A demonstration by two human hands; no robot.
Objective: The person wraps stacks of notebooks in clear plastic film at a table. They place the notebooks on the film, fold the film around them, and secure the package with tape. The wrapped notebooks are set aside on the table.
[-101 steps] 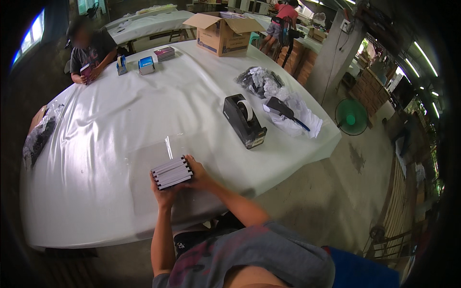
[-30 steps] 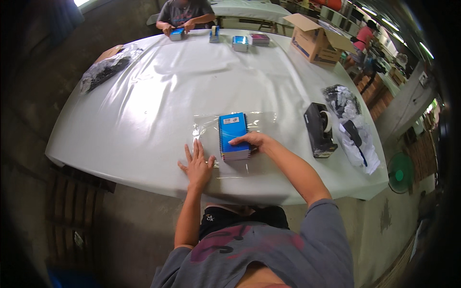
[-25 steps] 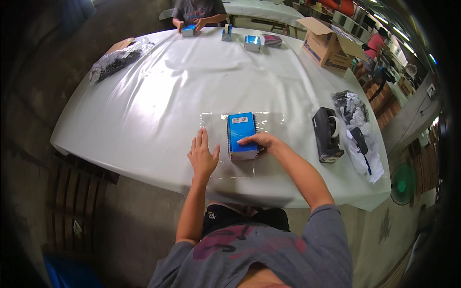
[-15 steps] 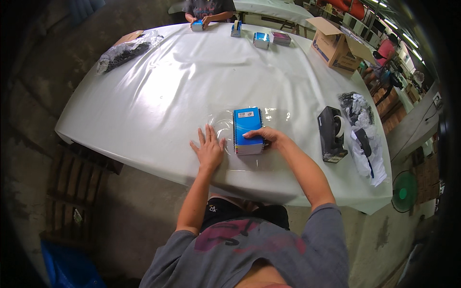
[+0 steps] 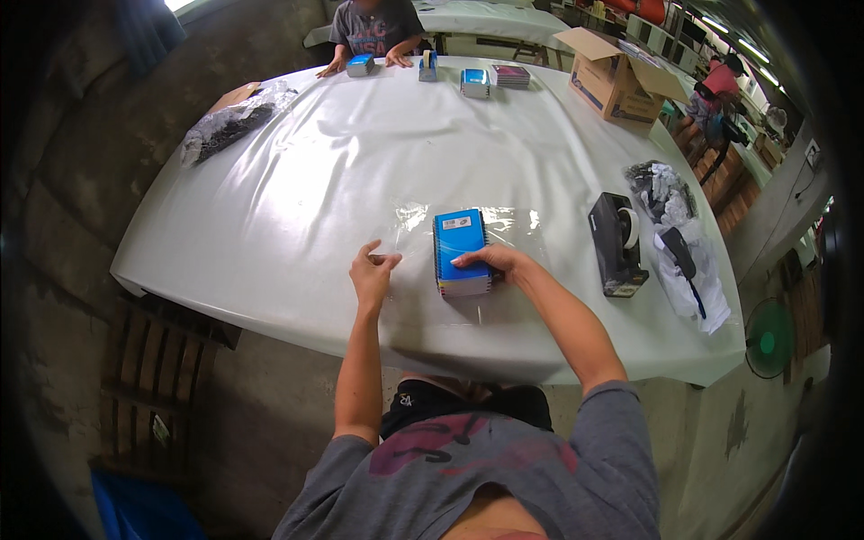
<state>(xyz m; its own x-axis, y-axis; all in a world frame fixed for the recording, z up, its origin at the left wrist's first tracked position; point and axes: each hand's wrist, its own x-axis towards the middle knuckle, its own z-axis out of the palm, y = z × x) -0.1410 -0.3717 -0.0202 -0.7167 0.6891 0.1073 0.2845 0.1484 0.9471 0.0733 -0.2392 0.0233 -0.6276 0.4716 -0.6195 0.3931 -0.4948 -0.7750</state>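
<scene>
A stack of blue-covered spiral notebooks [image 5: 461, 236] lies on a clear plastic sheet [image 5: 522, 232] near the front of the white-covered table. My right hand [image 5: 502, 261] grips the stack from its right side, thumb across the top cover and the other fingers mostly hidden down the side. To the left, my left hand [image 5: 371, 273] is raised a little, with curled fingers and thumb closed at the sheet's left edge. A black tape dispenser [image 5: 616, 245] with a roll of clear tape stands on the right.
Crumpled plastic with a black-handled tool [image 5: 677, 254] lies at the right edge. An open cardboard box [image 5: 616, 83], notebook stacks [image 5: 475, 84] and a blue tape dispenser [image 5: 427, 67] stand at the back. A co-worker [image 5: 376, 36] sits across, hands beside another stack [image 5: 361, 65].
My left hand has gone from lying flat with spread fingers to curled fingers at the sheet's edge. My right hand keeps its grip on the notebooks. The co-worker's hands have left their stack.
</scene>
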